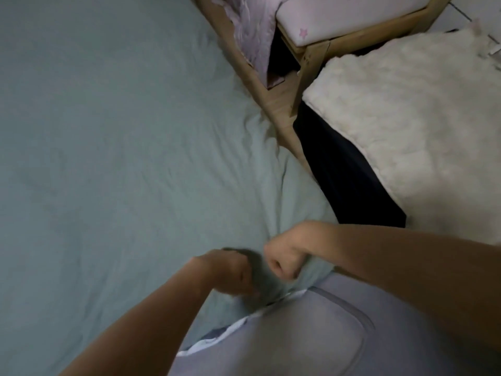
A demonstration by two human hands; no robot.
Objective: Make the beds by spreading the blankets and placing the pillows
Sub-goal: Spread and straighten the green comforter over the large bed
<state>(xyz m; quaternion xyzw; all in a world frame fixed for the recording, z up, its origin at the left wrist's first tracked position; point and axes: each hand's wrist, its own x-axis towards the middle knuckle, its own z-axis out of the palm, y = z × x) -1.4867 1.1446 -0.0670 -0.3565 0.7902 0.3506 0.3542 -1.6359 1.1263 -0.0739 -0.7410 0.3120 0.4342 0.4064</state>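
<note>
Both hands bunch one corner of a pale green blanket (113,147) at the person's waist. The right hand (284,256) is a fist around the cloth; the left hand (230,272), blurred, pinches it just beside. From the grip the blanket fans away over the bed, likely held to pull it flat. No pillow shows.

Big bed (320,335) carries a pale green blanket (113,147) spread over most of it (corner bunched near the edge). Small wooden bed (311,61): pink starred mattress (339,17), pink blanket (252,31) hanging off. Floor: white fluffy rug (406,118).
</note>
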